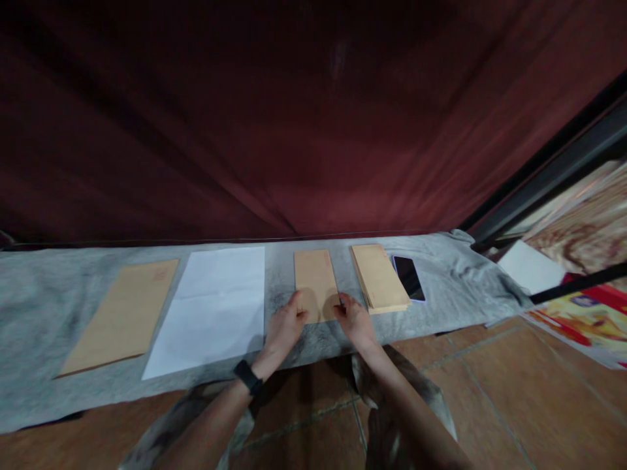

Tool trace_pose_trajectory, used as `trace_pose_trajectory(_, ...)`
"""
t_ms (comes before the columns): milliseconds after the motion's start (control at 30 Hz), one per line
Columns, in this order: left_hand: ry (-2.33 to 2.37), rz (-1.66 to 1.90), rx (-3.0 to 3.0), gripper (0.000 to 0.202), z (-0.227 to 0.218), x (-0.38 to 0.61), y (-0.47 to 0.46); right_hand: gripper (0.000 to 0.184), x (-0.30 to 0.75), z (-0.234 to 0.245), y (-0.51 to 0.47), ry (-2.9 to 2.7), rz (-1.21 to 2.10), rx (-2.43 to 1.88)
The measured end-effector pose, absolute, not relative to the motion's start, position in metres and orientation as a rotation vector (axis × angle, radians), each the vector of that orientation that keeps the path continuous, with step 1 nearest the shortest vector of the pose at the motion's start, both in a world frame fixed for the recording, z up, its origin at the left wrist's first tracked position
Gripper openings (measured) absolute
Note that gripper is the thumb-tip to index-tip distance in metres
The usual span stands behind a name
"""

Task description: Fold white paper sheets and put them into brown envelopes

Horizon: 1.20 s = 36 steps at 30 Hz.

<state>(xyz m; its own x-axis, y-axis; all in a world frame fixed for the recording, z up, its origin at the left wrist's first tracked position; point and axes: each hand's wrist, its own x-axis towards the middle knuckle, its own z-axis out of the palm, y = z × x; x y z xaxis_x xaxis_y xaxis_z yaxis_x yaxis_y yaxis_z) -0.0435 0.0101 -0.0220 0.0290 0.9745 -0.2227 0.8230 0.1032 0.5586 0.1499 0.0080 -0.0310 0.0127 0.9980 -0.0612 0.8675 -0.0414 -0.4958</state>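
Note:
A narrow brown envelope (314,277) lies flat in front of me on a grey cloth. At its lower left edge, my left hand (285,321) is closed, with the thumb and curled fingers gripping the paper. My right hand (354,318) is closed at the lower right edge, its fingers bent against the envelope. A small dark spot shows by the right fingertips; I cannot make out what it is. Just right of that hand sits a stack of similar brown envelopes (381,277). White paper sheets (213,303) lie to the left of my left hand.
A larger brown envelope (125,310) lies farther left on the grey cloth (29,326). A phone (409,279) rests beside the envelope stack. A dark red curtain (313,130) hangs behind. Tiled floor (484,378) and a colourful printed package (588,320) show at the right.

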Motion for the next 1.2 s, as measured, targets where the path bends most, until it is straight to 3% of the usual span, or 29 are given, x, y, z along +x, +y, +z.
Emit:
trace_pose_trajectory(300,1.909,0.133,2.011,0.047,-0.008,-0.04,-0.002,0.031,0.147,-0.018,0.003,-2.001,0.533,-2.123)
trace_pose_trajectory(500,1.829,0.359,2.333,0.037,-0.02,-0.034,-0.005,0.032,0.148,-0.019,0.005,-1.955,0.465,-2.028)
trace_pose_trajectory(733,1.476,0.63,2.636,0.06,-0.073,-0.017,-0.025,0.052,0.125,-0.032,0.003,-1.958,0.638,-1.445)
trace_pose_trajectory(867,1.376,0.577,2.752,0.057,-0.095,-0.02,-0.032,0.063,0.111,-0.044,-0.006,-2.142,0.651,-1.399)
trace_pose_trajectory(1200,1.406,0.483,2.746,0.063,-0.068,-0.02,-0.03,0.054,0.125,-0.051,0.001,-2.242,0.522,-1.446)
